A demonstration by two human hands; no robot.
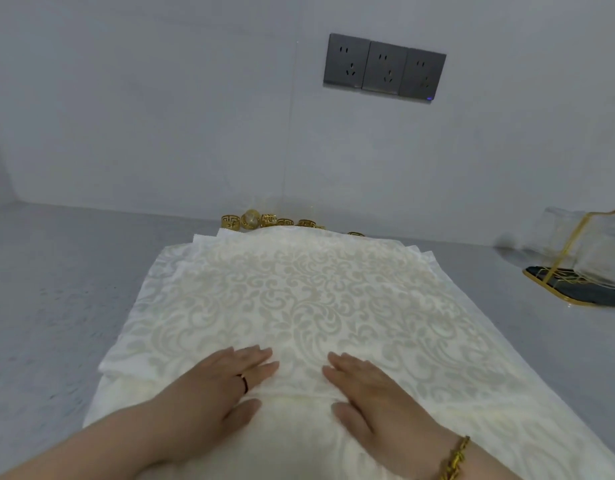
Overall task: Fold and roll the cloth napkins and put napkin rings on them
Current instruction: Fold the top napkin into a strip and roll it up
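A stack of cream damask cloth napkins [299,292] lies spread on the grey table, and the top one has its near edge folded over. My left hand [226,382] lies flat on that near edge with straight fingers. My right hand [365,389] presses flat beside it, a small gap between the two. Several gold napkin rings [264,220] lie in a row behind the far edge of the stack, against the wall; some are partly hidden by the cloth.
The grey table [56,289] extends left of the napkins. At the right edge stands a gold wire holder on a dark base [576,289] with clear material in it. A grey wall with three dark sockets [384,65] rises just behind the rings.
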